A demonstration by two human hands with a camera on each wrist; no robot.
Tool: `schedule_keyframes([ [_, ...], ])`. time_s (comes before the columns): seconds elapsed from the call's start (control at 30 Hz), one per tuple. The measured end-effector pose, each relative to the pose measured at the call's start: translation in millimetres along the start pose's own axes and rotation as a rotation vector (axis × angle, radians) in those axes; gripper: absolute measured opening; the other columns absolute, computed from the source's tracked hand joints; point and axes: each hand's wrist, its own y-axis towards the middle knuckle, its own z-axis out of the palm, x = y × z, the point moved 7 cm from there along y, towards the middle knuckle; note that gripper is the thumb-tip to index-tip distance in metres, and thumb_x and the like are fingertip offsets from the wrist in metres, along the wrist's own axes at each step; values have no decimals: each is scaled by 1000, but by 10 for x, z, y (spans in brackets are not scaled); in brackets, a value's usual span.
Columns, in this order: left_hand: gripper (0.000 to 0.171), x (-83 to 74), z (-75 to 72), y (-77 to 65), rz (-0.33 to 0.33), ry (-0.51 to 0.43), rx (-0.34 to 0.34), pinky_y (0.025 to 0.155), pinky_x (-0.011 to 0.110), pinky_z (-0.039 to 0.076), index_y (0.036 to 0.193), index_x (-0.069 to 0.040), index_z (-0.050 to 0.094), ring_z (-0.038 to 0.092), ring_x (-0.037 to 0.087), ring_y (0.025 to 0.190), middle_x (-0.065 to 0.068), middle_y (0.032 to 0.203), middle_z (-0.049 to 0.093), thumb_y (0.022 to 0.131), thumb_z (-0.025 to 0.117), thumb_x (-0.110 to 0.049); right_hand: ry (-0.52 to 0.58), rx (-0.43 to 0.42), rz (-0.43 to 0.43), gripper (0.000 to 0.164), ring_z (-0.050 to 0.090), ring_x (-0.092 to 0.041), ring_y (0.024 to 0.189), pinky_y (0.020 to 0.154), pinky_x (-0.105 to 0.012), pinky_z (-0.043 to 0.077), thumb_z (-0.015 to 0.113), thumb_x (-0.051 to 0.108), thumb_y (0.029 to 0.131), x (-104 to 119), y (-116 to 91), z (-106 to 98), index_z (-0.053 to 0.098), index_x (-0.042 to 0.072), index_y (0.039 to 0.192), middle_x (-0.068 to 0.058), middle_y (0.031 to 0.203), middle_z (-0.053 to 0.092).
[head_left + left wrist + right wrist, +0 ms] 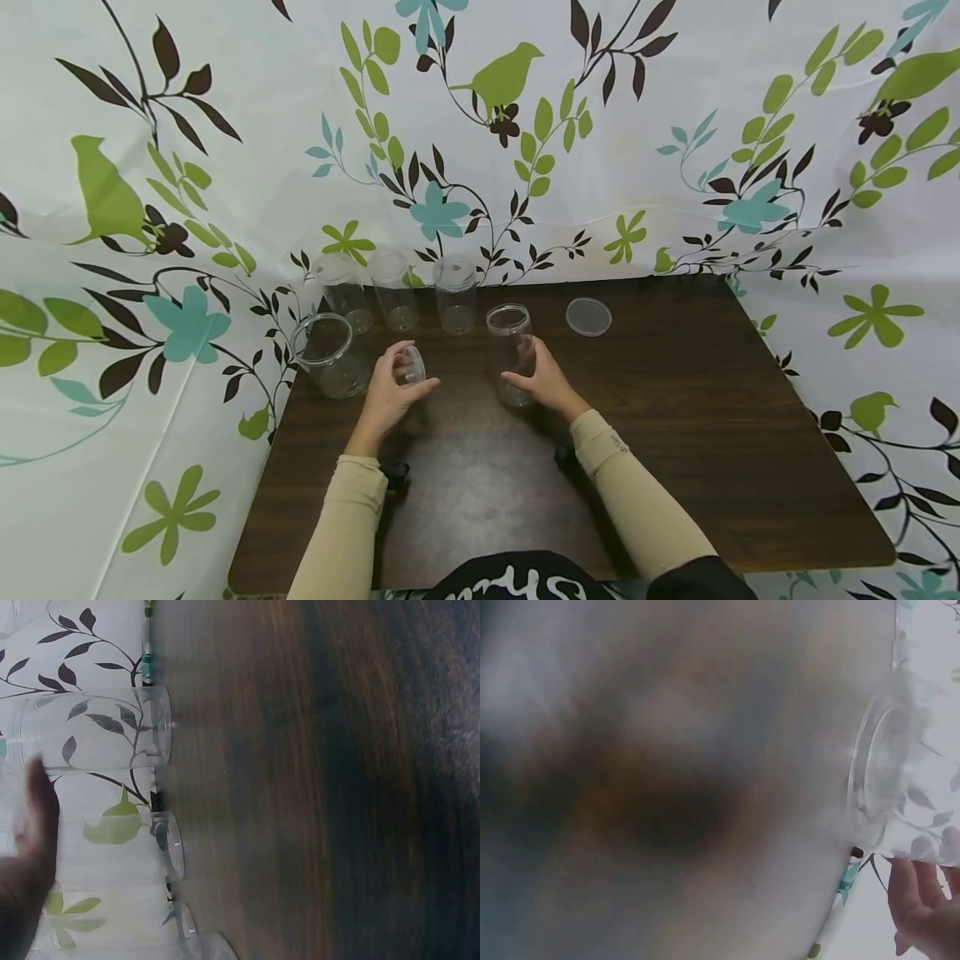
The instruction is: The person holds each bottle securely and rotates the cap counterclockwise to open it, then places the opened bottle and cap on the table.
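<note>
Showing mid-frame, a part-hidden lid is pinched by the left hand. A jar is gripped by the right hand.

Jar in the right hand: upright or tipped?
Upright: the head view shows the jar, held in the right hand, with its rim above its base.

A booth-like indoor workspace, bird-and-leaf sheeting behind and beside a wood-grain table.
</note>
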Motion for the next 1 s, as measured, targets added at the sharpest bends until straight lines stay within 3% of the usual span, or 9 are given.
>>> schedule_keyframes([
  [0.07, 86, 5, -12, 9, 14, 120, 0, 96, 51, 47, 152, -15, 43, 52, 38, 116, 22, 130, 44, 80, 90, -23, -18, -29, 12, 85, 45, -41, 134, 112, -55, 34, 82, 22, 87, -28, 55, -61, 30, -4, 150, -25, 141, 49],
  [0.23, 93, 100, -41, 42, -2, 300, 25, 99, 55, 42, 153, -5, 40, 50, 38, 116, 23, 134, 45, 78, 90, -29, -40, -108, 52, 74, 51, -43, 125, 109, -54, 37, 82, 20, 86, -162, 208, -241, 34, -4, 139, -26, 127, 55],
  [0.33, 94, 150, -67, 52, -38, 363, 39, 102, 56, 41, 151, 0, 41, 47, 40, 121, 24, 137, 45, 78, 90, -32, -53, -140, 69, 72, 52, -43, 122, 109, -53, 37, 82, 21, 86, -265, 333, -351, 35, -2, 136, -25, 124, 55],
  [0.47, 92, 235, -89, 91, -75, 441, 46, 102, 58, 40, 148, 2, 44, 40, 43, 123, 26, 141, 43, 77, 90, -35, -57, -169, 90, 81, 50, -43, 126, 109, -54, 37, 81, 27, 88, -377, 524, -498, 31, 0, 145, -26, 132, 53],
  [0.7, 93, 416, -45, 179, -151, 522, -5, 96, 60, 42, 150, -2, 42, 35, 47, 122, 29, 138, 36, 76, 92, -29, -88, -197, 163, 86, 48, -46, 129, 105, -57, 40, 78, 33, 90, -510, 839, -704, 24, 0, 148, -30, 141, 46],
  [0.9, 97, 593, 35, 212, -246, 570, -31, 87, 59, 46, 153, -11, 39, 34, 42, 120, 24, 131, 33, 75, 92, -36, -115, -228, 174, 80, 48, -42, 130, 107, -52, 39, 77, 30, 92, -570, 1021, -758, 26, 1, 147, -22, 146, 47],
  [1.0, 100, 688, 3, 208, -292, 630, -54, 85, 59, 46, 153, -10, 39, 35, 42, 117, 24, 129, 35, 73, 92, -41, -134, -221, 186, 80, 49, -41, 130, 107, -51, 39, 76, 31, 92, -576, 1074, -736, 26, 2, 148, -20, 150, 46],
])
